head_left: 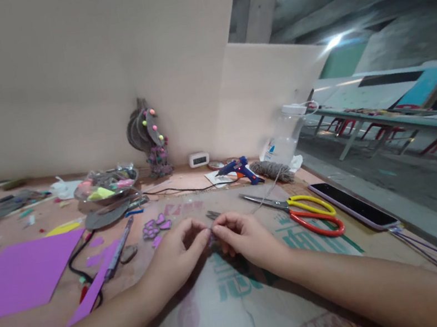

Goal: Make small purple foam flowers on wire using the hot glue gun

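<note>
My left hand (pixel 189 244) and my right hand (pixel 245 237) meet over the middle of the table, fingertips pinched together. What lies between them is too small and covered to name. A grey cord (pixel 268 191) runs from a grey yarn bundle (pixel 274 171) toward my right hand. Just behind the fingertips shows a pointed metal tip (pixel 212 215), its other end hidden. Left of my left hand lie several small purple pieces with grey edges (pixel 156 226). Large scissors (pixel 294 206) with yellow and red handles lie to the right of my right hand.
Purple sheet (pixel 26 273), purple strip (pixel 93 295) and pen (pixel 119 247) lie left. Behind stand a bowl of scraps (pixel 107 184), a grey beaded ornament (pixel 148 136), a blue glue gun (pixel 240 171) and a plastic bottle (pixel 287 134). A phone (pixel 353 206) lies by the right edge.
</note>
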### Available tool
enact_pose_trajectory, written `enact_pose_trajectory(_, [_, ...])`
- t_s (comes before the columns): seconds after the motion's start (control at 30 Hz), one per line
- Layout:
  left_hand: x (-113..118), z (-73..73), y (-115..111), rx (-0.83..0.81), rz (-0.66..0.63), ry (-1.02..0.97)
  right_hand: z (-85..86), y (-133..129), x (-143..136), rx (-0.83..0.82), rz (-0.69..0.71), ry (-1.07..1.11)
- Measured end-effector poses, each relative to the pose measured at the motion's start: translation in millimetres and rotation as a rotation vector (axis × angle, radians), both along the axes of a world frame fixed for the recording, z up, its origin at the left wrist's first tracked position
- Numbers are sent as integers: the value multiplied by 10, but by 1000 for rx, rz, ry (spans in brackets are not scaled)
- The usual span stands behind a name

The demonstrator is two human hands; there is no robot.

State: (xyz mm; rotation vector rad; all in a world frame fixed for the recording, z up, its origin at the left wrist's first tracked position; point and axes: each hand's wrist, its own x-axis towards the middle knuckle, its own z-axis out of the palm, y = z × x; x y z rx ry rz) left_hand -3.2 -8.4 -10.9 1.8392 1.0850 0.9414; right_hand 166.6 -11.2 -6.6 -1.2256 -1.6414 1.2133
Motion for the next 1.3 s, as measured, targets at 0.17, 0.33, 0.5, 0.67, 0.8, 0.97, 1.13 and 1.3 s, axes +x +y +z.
enact_pose_trajectory(0.17, [34, 13, 1, 3, 15, -22, -25, 7, 23, 32, 11, -37])
enact_pose_trajectory(0.33, [58, -21, 31, -29, 42, -107, -57, 35, 54, 124, -30, 97])
enact_pose_trajectory(0.5, [65, -62, 74, -86, 76, -164, 51, 51, 156, 245, -236, 316])
enact_pose_trajectory(0.67, [52, -130, 157, -123, 77, -262, 86, 12, 216, 298, -259, 253])
enact_pose_trajectory(0.8, [41, -164, 195, -147, 66, -299, 76, 3, 186, 317, -209, 88])
enact_pose_trajectory(0.97, [36, -109, 162, -138, 71, -284, 90, 50, 187, 315, -178, -43])
enact_pose_trajectory(1.13, [35, -74, 132, -112, 75, -232, 77, 21, 169, 296, -127, -41])
enact_pose_trajectory(1.3, [29, -84, 132, -105, 61, -220, 72, -15, 141, 309, -114, -52])
